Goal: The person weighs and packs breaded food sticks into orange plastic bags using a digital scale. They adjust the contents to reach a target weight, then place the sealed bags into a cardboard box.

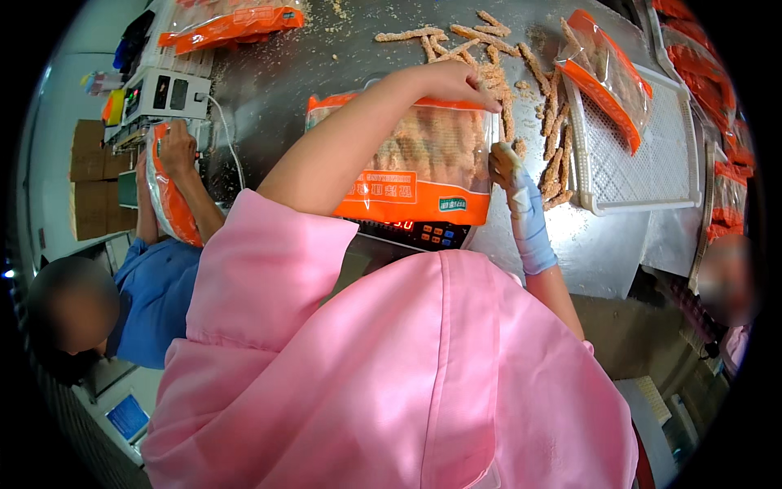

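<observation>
A clear plastic bag with orange bands [427,159] lies across a digital scale [421,232] in front of me, filled with breaded food sticks. My left hand [455,82] reaches across the bag, its fingertips pinching the far right corner. At the bag's right edge, my right hand [508,168] grips the film with curled fingers. A pale glove or wrap covers part of that hand, and a light blue sleeve covers the forearm. Loose breaded sticks [498,79] lie just beyond the bag and to its right. Red digits glow on the scale's display, partly covered by the bag.
A filled bag [608,79] rests on a white perforated tray [635,147] at the right. More orange bags [232,21] lie at the far left. On the left, a co-worker [162,275] holds a bag by a boxy machine [165,95] with a white cable.
</observation>
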Tool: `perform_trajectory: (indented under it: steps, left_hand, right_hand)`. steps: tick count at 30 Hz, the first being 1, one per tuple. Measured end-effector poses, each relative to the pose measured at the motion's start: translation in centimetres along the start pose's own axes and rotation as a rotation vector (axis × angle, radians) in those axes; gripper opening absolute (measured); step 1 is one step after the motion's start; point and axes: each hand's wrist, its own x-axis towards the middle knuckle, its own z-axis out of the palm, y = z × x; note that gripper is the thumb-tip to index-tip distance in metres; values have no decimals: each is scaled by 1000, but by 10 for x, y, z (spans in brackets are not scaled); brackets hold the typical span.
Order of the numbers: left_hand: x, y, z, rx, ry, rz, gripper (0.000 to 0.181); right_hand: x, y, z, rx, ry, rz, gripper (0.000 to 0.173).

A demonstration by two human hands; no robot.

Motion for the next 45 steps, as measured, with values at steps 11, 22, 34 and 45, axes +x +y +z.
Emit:
perform_trajectory:
  steps: [11, 22, 34, 45]
  left_hand:
    - [-30, 7, 6, -183, 130, 158, 28]
    - [-207, -50, -145, -716, 1037, 185, 5]
    - [-214, -312, -362, -1064, 1704, 4, 44]
    - [-198, -300, -301, -454, 2152, -275, 45]
  right_hand:
    - [20, 19, 4, 33, -15, -41, 64]
    - [27, -91, 96, -33, 141, -487, 55]
    - [81, -6, -78, -1195, 443, -333, 55]
    - [212, 0, -214, -1726, 724, -448, 41]
